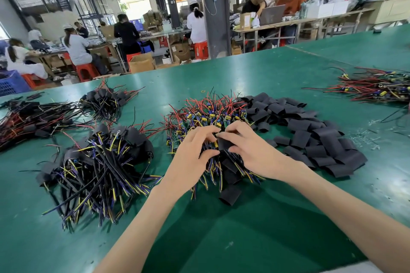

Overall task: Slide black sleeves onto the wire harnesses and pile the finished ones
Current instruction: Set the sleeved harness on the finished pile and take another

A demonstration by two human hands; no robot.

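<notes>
A heap of bare wire harnesses [206,113] with red wires and small green boards lies at the table's centre. Loose black sleeves [310,131] are spread to its right. My right hand [248,146] pinches one black sleeve [224,143] between thumb and fingers, just above the heap's near edge. My left hand [193,150] meets it from the left, its fingers curled around a harness whose wires run under the palm. A pile of sleeved harnesses [99,162] lies to the left of my hands.
More sleeved bundles [33,117] [104,99] lie at the far left of the green table [266,217]. Another wire heap [377,86] sits at the far right. One stray sleeve [230,195] lies near my wrists. People work at benches beyond the table's far edge.
</notes>
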